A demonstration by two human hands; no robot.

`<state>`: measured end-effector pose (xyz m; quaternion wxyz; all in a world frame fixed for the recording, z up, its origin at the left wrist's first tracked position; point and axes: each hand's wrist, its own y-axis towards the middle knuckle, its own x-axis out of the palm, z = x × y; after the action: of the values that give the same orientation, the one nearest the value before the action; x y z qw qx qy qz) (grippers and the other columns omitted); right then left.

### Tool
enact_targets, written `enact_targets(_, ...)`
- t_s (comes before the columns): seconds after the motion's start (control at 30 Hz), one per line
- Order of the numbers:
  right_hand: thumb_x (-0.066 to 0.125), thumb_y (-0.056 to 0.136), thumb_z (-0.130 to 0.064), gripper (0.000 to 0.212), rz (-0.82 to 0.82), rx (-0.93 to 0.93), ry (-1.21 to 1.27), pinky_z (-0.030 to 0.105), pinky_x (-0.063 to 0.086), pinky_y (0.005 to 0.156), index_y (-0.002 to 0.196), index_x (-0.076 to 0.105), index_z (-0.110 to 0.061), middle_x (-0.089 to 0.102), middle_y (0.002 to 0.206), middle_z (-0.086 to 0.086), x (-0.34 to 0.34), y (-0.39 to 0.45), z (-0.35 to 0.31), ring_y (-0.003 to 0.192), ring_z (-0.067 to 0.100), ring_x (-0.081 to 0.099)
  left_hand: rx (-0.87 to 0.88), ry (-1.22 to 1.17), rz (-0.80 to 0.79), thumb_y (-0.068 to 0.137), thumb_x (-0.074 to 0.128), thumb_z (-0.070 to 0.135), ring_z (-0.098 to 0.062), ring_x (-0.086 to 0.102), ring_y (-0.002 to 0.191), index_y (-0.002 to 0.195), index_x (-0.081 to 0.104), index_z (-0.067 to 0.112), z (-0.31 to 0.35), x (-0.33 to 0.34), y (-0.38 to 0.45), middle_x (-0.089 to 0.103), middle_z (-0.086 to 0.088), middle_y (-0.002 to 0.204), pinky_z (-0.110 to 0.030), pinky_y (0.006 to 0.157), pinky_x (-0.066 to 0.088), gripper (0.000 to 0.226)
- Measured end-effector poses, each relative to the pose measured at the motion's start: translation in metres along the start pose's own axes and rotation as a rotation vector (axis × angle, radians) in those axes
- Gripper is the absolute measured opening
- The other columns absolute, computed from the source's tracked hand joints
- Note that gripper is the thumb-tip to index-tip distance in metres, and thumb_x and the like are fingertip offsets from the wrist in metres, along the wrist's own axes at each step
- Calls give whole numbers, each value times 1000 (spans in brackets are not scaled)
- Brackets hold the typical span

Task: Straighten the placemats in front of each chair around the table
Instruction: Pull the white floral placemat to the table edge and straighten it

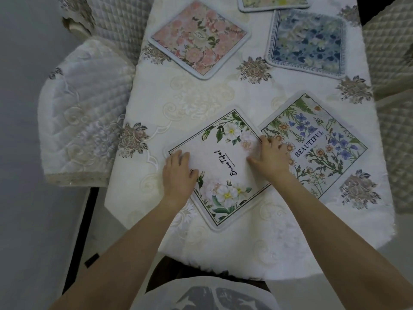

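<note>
The table (196,101) ran away from me under its cloth, and five mats lay on it, every one askew. Largest in my reach was the white mat (220,168), directly under both hands and turned like a diamond: one corner pointed back at my body, and its script line ran away from me instead of across. My left hand (178,173) rested on the mat's left corner, fingers laid fairly flat, pressing rather than gripping as far as I could judge. My right hand (269,158) sat on the right corner, fingers spread and bent over the edge where the white mat met the daisy mat (317,148); whether it pinched that edge I could not tell. The daisy mat lay just right of my right hand, also tilted. Beyond my fingertips, well apart, were the pink mat (199,39) ahead-left, the blue mat (307,41) ahead-right, and a pale mat (272,2) farthest off, cut by the frame. I counted three chairs: left, right, and one near me.
</note>
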<state>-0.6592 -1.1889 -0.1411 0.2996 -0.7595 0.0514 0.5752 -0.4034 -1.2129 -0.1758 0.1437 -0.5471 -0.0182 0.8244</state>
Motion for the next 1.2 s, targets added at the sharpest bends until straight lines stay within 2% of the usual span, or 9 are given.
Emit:
enact_targets(0.23, 66, 79, -45, 84, -31, 69, 86, 50, 38, 99, 139, 27, 0, 30, 144, 28, 9, -1, 7, 128, 46, 36, -510, -486, 126, 81, 61, 3, -34, 46, 107, 135, 34, 0, 19, -1, -21, 38, -24, 128, -36, 91, 43, 61)
enact_targets(0.43, 49, 92, -13, 25, 40, 87, 301, 32, 40, 59, 112, 46, 2, 60, 103, 21, 9, -4, 13, 80, 33, 59, -565, -782, 91, 86, 52, 3, -2, 47, 62, 123, 42, 3, 17, -1, -22, 57, -5, 94, -5, 41, 37, 38)
enact_targets(0.53, 42, 90, -1, 21, 51, 79, 359, 27, 27, 48, 110, 46, 0, 58, 88, 16, 5, -4, 14, 64, 25, 49, -508, -817, 46, 89, 50, 5, -9, 47, 71, 127, 40, 8, 12, -3, -21, 50, 2, 101, -6, 47, 34, 39)
enact_targets(0.63, 42, 90, -1, 22, 32, 64, 397, 31, 38, 59, 112, 46, -2, 57, 89, 15, 4, -4, 15, 74, 29, 53, -478, -824, 21, 90, 49, 4, -9, 48, 72, 129, 39, 8, 8, -7, -14, 51, -1, 106, -10, 55, 39, 40)
enact_targets(0.73, 43, 89, -2, 23, 36, 77, 468, 29, 36, 55, 111, 47, -5, 57, 87, 13, 5, -3, 16, 71, 27, 53, -441, -809, 23, 91, 48, 4, -15, 48, 95, 135, 37, 8, 6, -12, -5, 51, -2, 120, -16, 75, 38, 46)
enact_targets(0.8, 45, 89, -2, 20, 19, 106, 522, 25, 31, 49, 108, 47, -5, 55, 82, 9, 9, -4, 16, 69, 24, 51, -425, -773, 6, 92, 48, 4, -15, 44, 111, 143, 28, 10, 3, -16, 5, 45, -2, 131, -8, 80, 29, 55)
enact_targets(0.9, 48, 86, -3, 13, -72, 163, 523, 23, 31, 47, 95, 42, -8, 53, 79, 4, 15, -5, 17, 71, 22, 51, -406, -684, -80, 92, 48, 5, -27, 42, 128, 146, 23, 11, -3, -21, 24, 40, -10, 146, -16, 82, 29, 59)
enact_targets(1.07, 58, 85, -18, 38, 24, 42, 127, 35, 43, 66, 115, 43, 1, 55, 110, 22, -3, 12, -8, 94, 35, 55, -463, -635, -139, 91, 52, 10, -30, 51, 110, 134, 33, 1, -7, -21, 28, 51, -16, 122, -26, 82, 36, 48)
enact_targets(1.2, 54, 84, -9, 47, 79, -283, -81, 44, 47, 83, 128, 41, -3, 52, 124, 21, -20, 36, -53, 112, 38, 48, -475, -596, -67, 87, 55, 14, -18, 45, 64, 97, 44, 5, -12, -21, 15, 47, 0, 74, -28, 52, 32, 17)
